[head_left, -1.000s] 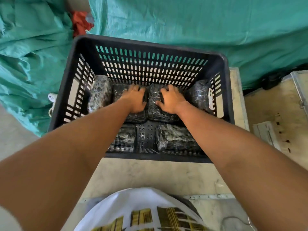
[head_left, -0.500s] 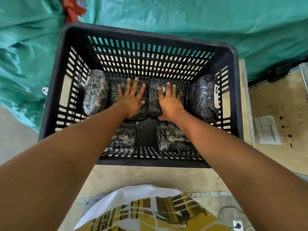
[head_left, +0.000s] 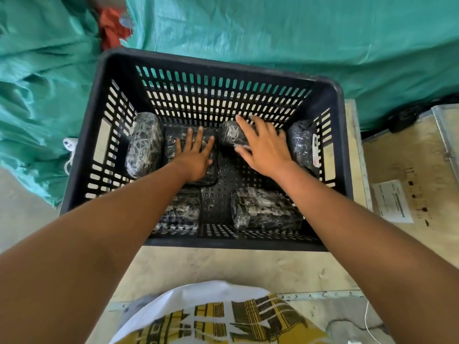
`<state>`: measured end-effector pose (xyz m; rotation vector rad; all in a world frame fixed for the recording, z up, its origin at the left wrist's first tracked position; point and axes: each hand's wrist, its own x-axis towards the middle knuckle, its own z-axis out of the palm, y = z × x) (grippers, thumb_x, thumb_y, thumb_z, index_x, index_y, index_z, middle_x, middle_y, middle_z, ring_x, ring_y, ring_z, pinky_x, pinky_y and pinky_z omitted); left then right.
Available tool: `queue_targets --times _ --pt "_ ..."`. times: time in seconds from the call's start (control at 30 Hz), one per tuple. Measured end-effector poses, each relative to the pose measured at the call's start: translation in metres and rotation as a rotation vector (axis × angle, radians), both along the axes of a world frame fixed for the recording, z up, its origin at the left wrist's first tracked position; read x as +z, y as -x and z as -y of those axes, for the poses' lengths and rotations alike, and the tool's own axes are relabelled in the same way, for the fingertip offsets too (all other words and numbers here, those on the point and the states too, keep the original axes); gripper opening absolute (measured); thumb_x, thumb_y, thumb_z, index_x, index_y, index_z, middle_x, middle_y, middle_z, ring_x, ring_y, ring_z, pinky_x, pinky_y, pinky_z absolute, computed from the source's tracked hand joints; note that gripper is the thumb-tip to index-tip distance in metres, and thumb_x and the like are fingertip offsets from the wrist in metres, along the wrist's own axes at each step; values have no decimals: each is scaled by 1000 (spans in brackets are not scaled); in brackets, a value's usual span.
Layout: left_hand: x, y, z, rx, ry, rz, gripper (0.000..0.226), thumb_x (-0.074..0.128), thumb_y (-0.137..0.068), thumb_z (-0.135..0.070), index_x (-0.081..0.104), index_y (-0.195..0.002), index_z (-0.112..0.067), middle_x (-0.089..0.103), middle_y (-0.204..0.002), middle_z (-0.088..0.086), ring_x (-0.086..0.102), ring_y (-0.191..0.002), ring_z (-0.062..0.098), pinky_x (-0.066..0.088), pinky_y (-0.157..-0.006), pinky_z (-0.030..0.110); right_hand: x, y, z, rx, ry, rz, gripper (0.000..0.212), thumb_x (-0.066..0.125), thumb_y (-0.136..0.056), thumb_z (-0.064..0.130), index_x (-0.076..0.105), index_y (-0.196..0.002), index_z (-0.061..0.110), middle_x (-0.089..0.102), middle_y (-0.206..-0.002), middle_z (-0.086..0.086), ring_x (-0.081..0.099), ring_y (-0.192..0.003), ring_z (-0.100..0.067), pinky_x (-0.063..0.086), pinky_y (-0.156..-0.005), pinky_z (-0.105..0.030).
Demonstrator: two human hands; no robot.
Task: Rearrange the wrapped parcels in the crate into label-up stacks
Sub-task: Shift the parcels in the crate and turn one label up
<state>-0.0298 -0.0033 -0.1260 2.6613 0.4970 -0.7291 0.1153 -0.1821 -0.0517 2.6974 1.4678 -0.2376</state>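
Observation:
A black slatted crate (head_left: 119,70) holds several dark parcels wrapped in clear film. My left hand (head_left: 196,157) lies flat with spread fingers on a flat parcel (head_left: 176,135) at the back middle. My right hand (head_left: 265,147) grips a neighbouring parcel (head_left: 229,135), fingers over it and thumb below, and tilts it up off the crate floor. One parcel (head_left: 142,144) leans against the left wall. Another (head_left: 301,142) stands at the right wall with a white label on its side. Two more lie in front: front-left parcel (head_left: 183,212) and front-right parcel (head_left: 263,209).
The crate sits on a pale wooden platform (head_left: 223,269). A teal tarp (head_left: 273,28) fills the back and left, with a red cloth (head_left: 111,26) on it. A metal-edged wooden case (head_left: 409,155) with a paper sheet (head_left: 392,202) stands on the right.
My right hand has closed on the back middle-right parcel and raised it toward the back wall, baring the crate floor beneath. My left hand stays flat on its parcel.

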Motion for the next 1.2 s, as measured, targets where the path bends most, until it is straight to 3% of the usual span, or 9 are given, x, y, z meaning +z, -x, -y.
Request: queue_targets --times 0.2,0.4,0.5,0.57,0.67,0.77,0.87,1.0,1.2 --pt "23 3 1 163 232 149 67 32 -108 -41 -14 -157 -43 -29 -163 9 -24 -149 34 -5 -119 63 -5 6 2 -68 -115 -88 81 62 -98 47 15 -163 36 51 -145 -12 50 -126 -35 45 -100 -58" --pt "67 -8 3 386 483 431 78 42 -106 -39 -21 -152 -52 -15 -168 7 15 -140 11 13 -112 34 33 -16 6 -309 -585 -643 82 62 -94 59 8 -156 58 46 -157 -2 49 -135 -18 40 -104 -35" --pt "78 -10 11 340 558 460 81 40 -105 -45 -29 -148 -52 -13 -168 10 -6 -151 27 10 -121 56 44 -12 12 -352 -736 -801 77 62 -94 59 17 -156 57 30 -165 14 33 -140 1 30 -103 -20" --pt "87 -10 16 356 605 515 81 40 -103 -52 -28 -147 -55 6 -168 9 13 -147 43 24 -116 64 44 -10 18 -418 -869 -898 69 65 -95 52 28 -154 51 41 -155 26 42 -136 7 37 -102 -14" --pt "101 -9 17 473 748 592 83 48 -95 -65 -15 -149 -62 15 -157 -19 35 -134 9 31 -115 44 39 -8 25 -591 -1014 -1107 58 68 -96 43 39 -145 53 50 -151 13 53 -134 -10 49 -108 -43" --pt "106 -14 10 554 852 611 69 54 -101 -44 12 -154 -55 40 -156 -7 56 -125 13 42 -110 46 37 -12 29 -740 -996 -1252 53 70 -93 40 40 -136 43 56 -141 1 62 -123 -20 54 -100 -55" --pt "108 -17 -2 499 856 548 56 51 -105 -29 30 -154 -45 46 -144 -26 52 -124 -3 38 -112 29 33 -14 34 -707 -793 -1097 57 79 -77 48 46 -119 28 61 -121 6 66 -108 -15 61 -80 -30" --pt "113 -18 -17 463 866 416 53 53 -105 -28 36 -150 -49 44 -147 -19 44 -134 10 31 -107 23 27 -11 39 -541 -617 -959 62 89 -70 48 47 -114 41 60 -115 16 63 -91 10 48 -59 -3" --pt "127 -36 -35 345 927 144 47 62 -98 -28 56 -123 -68 64 -121 -16 54 -108 10 30 -103 41 31 -15 33 -440 -555 -1156 83 95 -70 30 49 -132 60 63 -130 8 66 -114 -9 61 -80 -28"
